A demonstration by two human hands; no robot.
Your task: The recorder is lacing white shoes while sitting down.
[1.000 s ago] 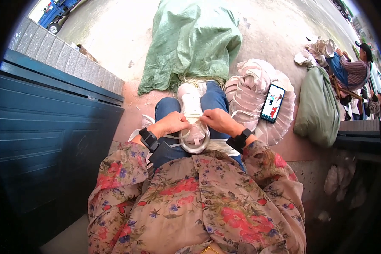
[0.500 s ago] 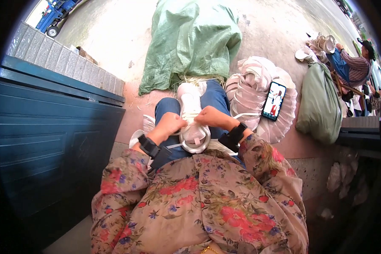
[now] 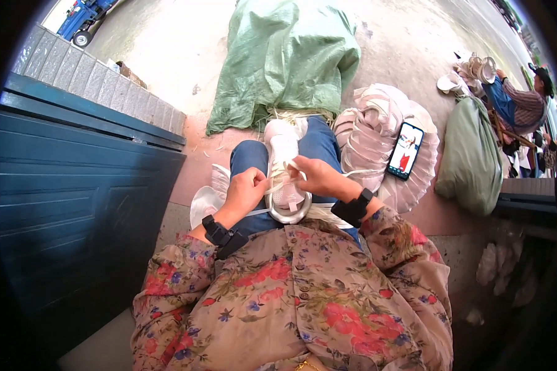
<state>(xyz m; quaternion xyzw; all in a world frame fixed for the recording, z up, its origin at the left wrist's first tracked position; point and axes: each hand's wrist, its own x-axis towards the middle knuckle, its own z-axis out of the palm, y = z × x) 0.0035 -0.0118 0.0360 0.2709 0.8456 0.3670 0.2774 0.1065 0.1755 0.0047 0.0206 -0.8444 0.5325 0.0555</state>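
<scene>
A white sneaker (image 3: 283, 143) lies lengthwise between my knees, its toe pointing away and its heel opening toward me. My left hand (image 3: 249, 187) is closed at the left side of the tongue, fingertips pinched on a pale shoelace (image 3: 277, 187) that crosses the shoe. On the other side my right hand (image 3: 320, 178) pinches a whitish lace end, thumb and forefinger just over the lacing. The exact grip of the left fingertips is partly hidden. Both wrists wear black bands.
Stacked white shoe uppers (image 3: 368, 139) sit at my right, with a lit phone (image 3: 406, 150) leaning on them. More white pieces (image 3: 207, 201) lie by my left knee. A green woven sack (image 3: 284, 55) is ahead, a full sack (image 3: 470, 154) farther right, near a seated person (image 3: 517, 102). A blue door (image 3: 74, 210) stands left.
My right hand has turned and lifted slightly, moving right, with its pinching fingers now showing. My left hand has shifted a little left and down, widening the gap between the hands.
</scene>
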